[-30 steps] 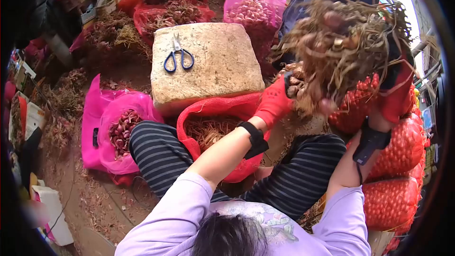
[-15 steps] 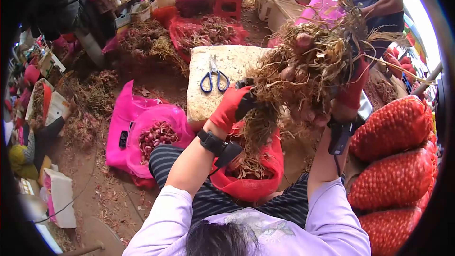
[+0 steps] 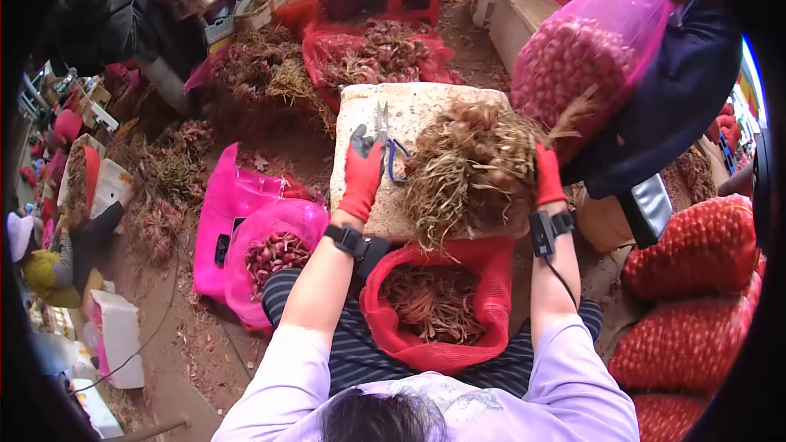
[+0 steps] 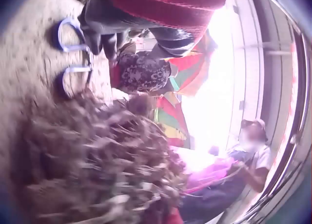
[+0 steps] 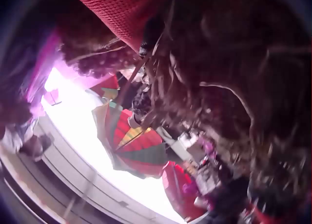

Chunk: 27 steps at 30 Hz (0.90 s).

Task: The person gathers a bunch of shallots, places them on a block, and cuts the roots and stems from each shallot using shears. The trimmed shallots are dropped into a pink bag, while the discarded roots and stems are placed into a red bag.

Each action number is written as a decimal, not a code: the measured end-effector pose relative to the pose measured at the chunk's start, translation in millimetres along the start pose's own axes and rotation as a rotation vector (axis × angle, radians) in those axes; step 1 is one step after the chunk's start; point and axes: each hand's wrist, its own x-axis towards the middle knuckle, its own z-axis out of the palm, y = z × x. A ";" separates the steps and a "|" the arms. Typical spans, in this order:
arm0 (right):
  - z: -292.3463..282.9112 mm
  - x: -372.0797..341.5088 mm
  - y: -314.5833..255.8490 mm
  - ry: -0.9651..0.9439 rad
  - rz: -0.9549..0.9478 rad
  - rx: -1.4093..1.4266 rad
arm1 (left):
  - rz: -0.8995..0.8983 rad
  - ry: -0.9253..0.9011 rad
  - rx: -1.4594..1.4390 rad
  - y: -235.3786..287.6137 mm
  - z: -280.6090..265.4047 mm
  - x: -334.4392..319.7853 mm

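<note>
Bundle of dried bulbs and stalks [image 3: 475,168], held up in air moments ago, now down on right part of pale table [image 3: 383,211]; carrying part of work looks done, bundle and scissors [image 3: 383,123] near each other. Left hand [image 3: 361,170] now at scissors; cannot tell whether grip has closed on them. Right hand [image 3: 547,173] at bundle's right side, fingertips hidden, grip cannot be told

Through the head camera I see a red plastic stool [image 3: 414,4], with pale plastic crates [image 3: 512,33] to its right and brown, husk-strewn floor [image 3: 205,360] this side of it. My left wrist feed catches a multicoloured parasol [image 4: 190,70], white glare [image 4: 219,92] and pale panelling [image 4: 251,63].
</note>
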 end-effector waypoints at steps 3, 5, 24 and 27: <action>-45.0 15.3 44.8 -0.018 0.047 0.278 | 0.183 0.014 0.683 28.6 -20.8 -23.1; -37.2 -31.1 -36.5 -0.153 0.333 0.419 | 0.293 -0.133 0.986 23.6 -27.0 -30.7; -7.2 -63.3 3.9 0.042 0.102 0.311 | 0.156 -0.174 1.087 35.7 78.2 -66.7; 22.1 -98.9 -34.9 -0.018 -0.036 0.043 | 0.052 -0.269 0.454 18.0 49.0 -34.5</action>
